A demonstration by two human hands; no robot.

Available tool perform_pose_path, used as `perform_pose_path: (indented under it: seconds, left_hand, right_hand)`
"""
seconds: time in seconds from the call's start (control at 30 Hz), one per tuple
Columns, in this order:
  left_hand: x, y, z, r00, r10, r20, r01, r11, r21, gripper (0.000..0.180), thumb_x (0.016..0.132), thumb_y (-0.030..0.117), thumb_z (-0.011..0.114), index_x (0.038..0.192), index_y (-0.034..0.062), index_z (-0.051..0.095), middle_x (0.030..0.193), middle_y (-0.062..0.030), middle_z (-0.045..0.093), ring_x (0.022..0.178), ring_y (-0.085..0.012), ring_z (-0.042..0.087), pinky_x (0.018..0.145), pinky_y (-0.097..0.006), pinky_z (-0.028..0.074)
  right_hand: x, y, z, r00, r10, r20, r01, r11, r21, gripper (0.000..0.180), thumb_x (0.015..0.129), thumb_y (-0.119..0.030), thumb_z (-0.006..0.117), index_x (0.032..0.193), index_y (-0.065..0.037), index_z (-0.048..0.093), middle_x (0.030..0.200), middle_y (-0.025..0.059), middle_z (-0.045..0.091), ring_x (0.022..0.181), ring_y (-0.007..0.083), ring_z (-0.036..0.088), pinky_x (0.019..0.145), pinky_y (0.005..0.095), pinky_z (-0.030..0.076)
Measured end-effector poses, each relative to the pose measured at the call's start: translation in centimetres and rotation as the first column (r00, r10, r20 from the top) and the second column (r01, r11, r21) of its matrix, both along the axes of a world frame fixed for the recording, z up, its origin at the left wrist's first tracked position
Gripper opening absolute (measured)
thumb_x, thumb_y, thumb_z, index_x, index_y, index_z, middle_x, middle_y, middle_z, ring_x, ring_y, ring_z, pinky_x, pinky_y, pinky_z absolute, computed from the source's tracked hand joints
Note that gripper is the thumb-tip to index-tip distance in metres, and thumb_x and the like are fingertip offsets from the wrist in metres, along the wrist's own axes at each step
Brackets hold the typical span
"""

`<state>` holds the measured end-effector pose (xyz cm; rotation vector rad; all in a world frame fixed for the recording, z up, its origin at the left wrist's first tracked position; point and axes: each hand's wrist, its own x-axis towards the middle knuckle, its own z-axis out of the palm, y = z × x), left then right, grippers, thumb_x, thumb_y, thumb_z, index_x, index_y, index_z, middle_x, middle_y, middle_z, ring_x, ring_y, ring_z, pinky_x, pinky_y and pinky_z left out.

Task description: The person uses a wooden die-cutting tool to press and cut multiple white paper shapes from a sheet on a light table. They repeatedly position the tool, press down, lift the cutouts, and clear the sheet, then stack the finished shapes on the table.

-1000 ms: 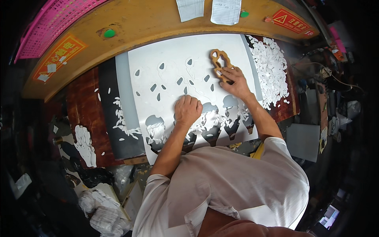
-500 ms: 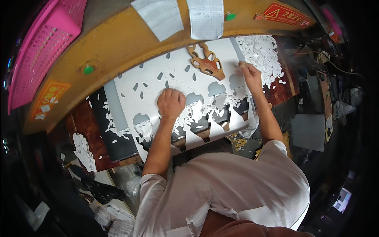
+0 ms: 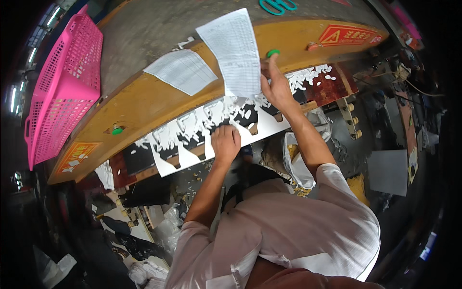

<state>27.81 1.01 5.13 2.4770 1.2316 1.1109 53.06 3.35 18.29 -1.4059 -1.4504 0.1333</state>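
Observation:
A white sheet (image 3: 168, 167) with cut-out gaps lies under a yellow machine beam (image 3: 144, 103), its near strip sticking out toward me. My left hand (image 3: 225, 143) rests on this strip, fingers curled and pressed together on it. Small white cut pieces (image 3: 192, 126) are heaped along the sheet beside that hand. My right hand (image 3: 278, 89) is raised to the beam's front, fingers apart, one digit reaching up to a green button (image 3: 273, 52); whether it is pressed in I cannot tell. The beam hides the far part of the sheet.
Two written paper sheets (image 3: 236, 53) hang over the beam. A pink plastic basket (image 3: 67, 91) stands at the left, and teal-handled scissors (image 3: 278, 6) lie on top at the back. Another green button (image 3: 117, 130) is on the beam's left. Scraps and bags (image 3: 298, 166) litter the floor.
My right hand has left the sheet's right edge and gone up to the green button. The beam now covers more of the sheet, hiding the brown cutting die. My left hand sits nearer the sheet's front edge.

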Motion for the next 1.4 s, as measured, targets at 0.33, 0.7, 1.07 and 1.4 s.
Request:
perform_pose_path:
  seconds: [0.33, 0.7, 1.07, 1.4]
  left_hand:
    - [1.6, 0.0, -1.3, 0.982, 0.167, -0.085, -0.166, 0.986, 0.020, 0.008, 0.086, 0.019, 0.069, 0.087, 0.0122, 0.064, 0.085, -0.0074, 0.064, 0.085, -0.0319, 0.063, 0.076, -0.046, 0.047]
    - [1.3, -1.2, -4.3, 0.988, 0.154, -0.008, -0.154, 0.988, 0.017, 0.007, 0.085, 0.017, 0.069, 0.085, 0.0117, 0.064, 0.084, -0.0073, 0.065, 0.084, -0.0321, 0.063, 0.076, -0.047, 0.048]
    - [-2.6, -6.9, -1.6, 0.987, 0.098, 0.130, -0.036, 0.910, -0.413, 0.012, 0.094, 0.017, 0.071, 0.095, 0.0049, 0.069, 0.089, -0.0144, 0.067, 0.084, -0.0381, 0.067, 0.076, -0.048, 0.054]
    - [2.6, 19.3, -5.2, 0.996, -0.074, 0.049, 0.078, 0.992, -0.096, 0.011, 0.089, 0.016, 0.071, 0.084, 0.0066, 0.068, 0.084, -0.0128, 0.063, 0.083, -0.0360, 0.063, 0.073, -0.049, 0.051]
  right_hand:
    - [0.6, -7.5, -14.1, 0.923, 0.120, 0.366, -0.036, 0.973, -0.230, 0.024, 0.094, -0.023, 0.074, 0.111, -0.007, 0.080, 0.107, 0.0107, 0.075, 0.101, 0.0334, 0.071, 0.089, 0.0468, 0.053]
    - [-0.9, -8.3, -16.8, 0.964, 0.070, 0.257, -0.032, 0.988, -0.150, 0.027, 0.095, -0.019, 0.073, 0.116, -0.002, 0.079, 0.093, 0.0161, 0.069, 0.088, 0.0376, 0.069, 0.080, 0.0483, 0.055]
    - [-1.4, -10.1, -12.7, 0.990, 0.086, 0.113, -0.029, 0.901, -0.433, 0.033, 0.095, -0.026, 0.079, 0.118, -0.003, 0.079, 0.114, 0.0189, 0.076, 0.103, 0.0369, 0.073, 0.093, 0.0412, 0.058]
    - [-3.4, 17.6, -17.5, 0.880, 0.150, 0.451, 0.036, 0.925, -0.378, 0.074, 0.074, -0.037, 0.088, 0.144, -0.026, 0.067, 0.155, 0.0150, 0.050, 0.133, 0.0443, 0.050, 0.112, 0.0590, 0.043]
